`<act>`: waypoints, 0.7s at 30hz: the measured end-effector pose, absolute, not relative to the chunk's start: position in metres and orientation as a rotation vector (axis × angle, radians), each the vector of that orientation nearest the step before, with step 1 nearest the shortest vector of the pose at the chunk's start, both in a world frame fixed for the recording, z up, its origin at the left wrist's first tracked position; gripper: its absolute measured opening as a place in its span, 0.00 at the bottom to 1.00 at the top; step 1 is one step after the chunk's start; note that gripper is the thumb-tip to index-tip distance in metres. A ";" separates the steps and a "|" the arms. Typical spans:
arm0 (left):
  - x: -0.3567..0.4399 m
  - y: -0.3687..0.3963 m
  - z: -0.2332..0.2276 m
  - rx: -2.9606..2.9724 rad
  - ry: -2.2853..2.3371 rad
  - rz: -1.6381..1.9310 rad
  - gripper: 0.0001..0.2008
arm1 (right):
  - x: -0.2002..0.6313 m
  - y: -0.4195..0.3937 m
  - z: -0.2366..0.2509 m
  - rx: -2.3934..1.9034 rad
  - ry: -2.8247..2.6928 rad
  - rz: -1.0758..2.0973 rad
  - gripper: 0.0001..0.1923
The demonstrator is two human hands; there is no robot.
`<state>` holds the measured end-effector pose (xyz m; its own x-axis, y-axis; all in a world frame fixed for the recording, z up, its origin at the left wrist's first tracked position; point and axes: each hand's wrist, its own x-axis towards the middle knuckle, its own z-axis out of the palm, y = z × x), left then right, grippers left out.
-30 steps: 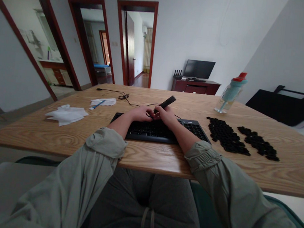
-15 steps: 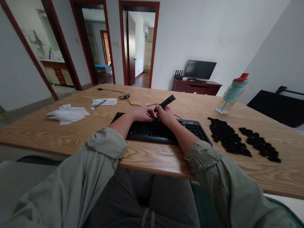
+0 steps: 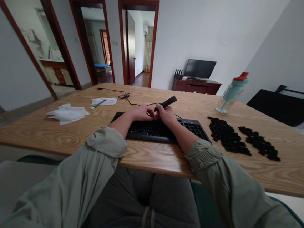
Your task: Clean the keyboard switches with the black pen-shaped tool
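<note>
A black keyboard (image 3: 152,135) with a thin cable lies at the table's near edge, many of its keys bare of caps. My right hand (image 3: 168,116) is closed around a thick black stick-like tool (image 3: 169,101), its wide end slanting up and away to the right. The tool's lower end is hidden by my fingers. Close beside it, over the keyboard's upper part, my left hand (image 3: 143,113) has its fingers curled; what they hold, if anything, is hidden. Loose black keycaps (image 3: 226,135) lie in a large patch right of the keyboard, with a smaller group of keycaps (image 3: 259,143) beyond.
Crumpled white tissue (image 3: 67,114) lies on the wooden table (image 3: 98,143) at left. Behind it a blue-handled brush (image 3: 99,103) rests on another tissue (image 3: 108,101). A coiled cable (image 3: 124,96) sits at the back, and a clear bottle (image 3: 227,98) with a red-topped lid stands back right.
The black tool has tilted slightly, its upper end shifting a little to the right. Both hands stay over the same part of the keyboard.
</note>
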<state>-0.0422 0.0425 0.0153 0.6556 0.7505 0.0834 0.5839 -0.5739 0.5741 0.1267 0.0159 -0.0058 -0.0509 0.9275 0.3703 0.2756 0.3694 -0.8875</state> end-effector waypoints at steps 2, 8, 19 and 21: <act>-0.043 0.044 0.014 2.351 1.030 0.443 0.15 | 0.127 0.015 -0.006 -1.110 -1.570 0.725 0.21; -0.043 0.048 0.010 2.318 1.008 0.461 0.15 | 0.127 0.013 -0.006 -1.114 -1.570 0.636 0.20; -0.045 0.049 0.010 2.374 1.078 0.444 0.16 | 0.125 0.018 -0.003 -1.083 -1.424 0.695 0.19; -0.045 0.049 0.011 2.365 1.092 0.452 0.16 | 0.127 0.017 -0.002 -1.104 -1.424 0.701 0.19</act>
